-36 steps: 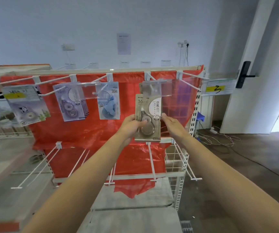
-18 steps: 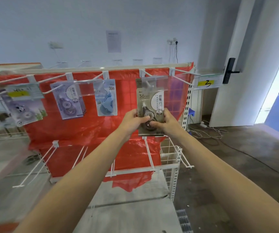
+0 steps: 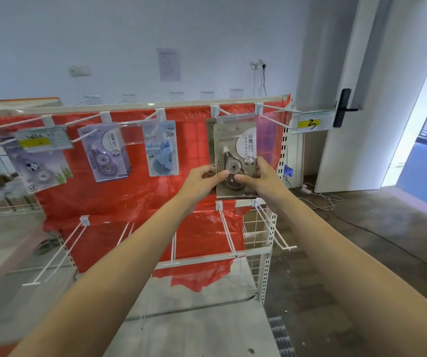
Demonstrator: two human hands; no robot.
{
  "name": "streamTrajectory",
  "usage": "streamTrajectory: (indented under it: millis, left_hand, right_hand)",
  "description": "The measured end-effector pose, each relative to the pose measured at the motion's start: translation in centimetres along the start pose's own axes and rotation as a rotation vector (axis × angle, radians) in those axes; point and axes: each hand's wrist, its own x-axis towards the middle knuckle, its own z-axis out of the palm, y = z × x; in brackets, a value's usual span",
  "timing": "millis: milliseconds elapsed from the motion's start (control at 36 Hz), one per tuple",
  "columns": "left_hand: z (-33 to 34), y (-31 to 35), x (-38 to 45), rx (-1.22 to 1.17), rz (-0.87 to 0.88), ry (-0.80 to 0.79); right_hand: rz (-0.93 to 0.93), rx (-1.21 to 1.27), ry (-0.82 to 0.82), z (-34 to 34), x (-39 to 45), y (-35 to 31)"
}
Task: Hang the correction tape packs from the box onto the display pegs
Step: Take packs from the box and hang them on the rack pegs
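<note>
Grey pack (image 3: pixel 235 161) raised to peg w/ clear tag (image 3: pixel 235 117), both hands pinching it, blue pack (image 3: pixel 161 148) beside

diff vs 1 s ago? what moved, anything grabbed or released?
Both hands, left hand and right hand, raised the grey tape pack until its top sits behind the clear label holder at the peg; no grip change. The other hung packs stayed put.

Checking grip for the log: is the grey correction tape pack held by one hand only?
No. Both the left hand and the right hand pinch the grey correction tape pack at its sides.
</note>
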Motion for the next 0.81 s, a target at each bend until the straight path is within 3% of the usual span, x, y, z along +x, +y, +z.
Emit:
streamTrajectory:
  millis: [417, 806]
  left_hand:
    - [-0.7, -2.2, -1.2, 0.218, 0.058, -0.103]
    - [-1.3, -4.5, -1.7, 0.473, -0.010, -0.126]
  right_hand:
    - [0.087, -0.006, -0.037, 0.1, 0.4, -0.2]
    - [0.110, -0.031, -0.004, 0.8, 2.8, 1.0]
